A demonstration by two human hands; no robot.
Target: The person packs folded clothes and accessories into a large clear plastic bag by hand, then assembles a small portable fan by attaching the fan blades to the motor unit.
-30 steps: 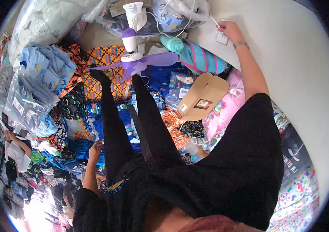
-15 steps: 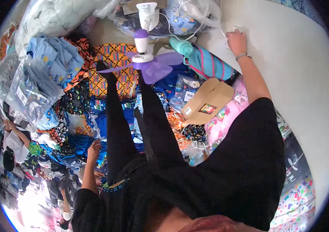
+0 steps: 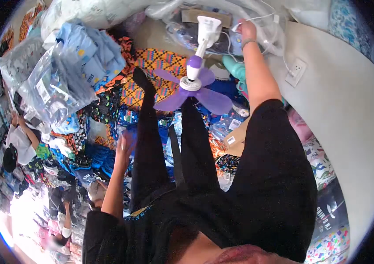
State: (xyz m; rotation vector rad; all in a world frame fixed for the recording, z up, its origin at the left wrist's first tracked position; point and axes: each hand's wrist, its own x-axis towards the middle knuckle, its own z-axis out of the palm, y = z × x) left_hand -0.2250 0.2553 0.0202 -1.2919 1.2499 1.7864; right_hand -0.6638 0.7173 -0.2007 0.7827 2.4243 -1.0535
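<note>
My right hand [image 3: 247,31] is raised beside a small white fan [image 3: 191,83] with purple blades, its fingers closed around part of a white cord [image 3: 261,17]. The cord runs on to a white wall outlet [image 3: 297,70]. The fan's white base is at the top and its blades hang over my legs. My left hand [image 3: 125,145] is beside my leg, above piles of folded clothing, slightly blurred. Its fingers look stretched out, with nothing visible in them. A teal bottle [image 3: 233,66] is partly hidden behind my right forearm.
Light blue garments [image 3: 92,55] and clear plastic packs [image 3: 48,88] lie on the left. Patterned orange fabric [image 3: 151,59] is under my foot. A brown cardboard piece [image 3: 237,138] shows beside my right sleeve. A co-worker in a light top [image 3: 20,143] is at the far left.
My right hand has left the wall outlet and moved left towards the fan's base, uncovering the outlet. The view has shifted, and the fan blades are turned differently. My left hand's fingers look straighter.
</note>
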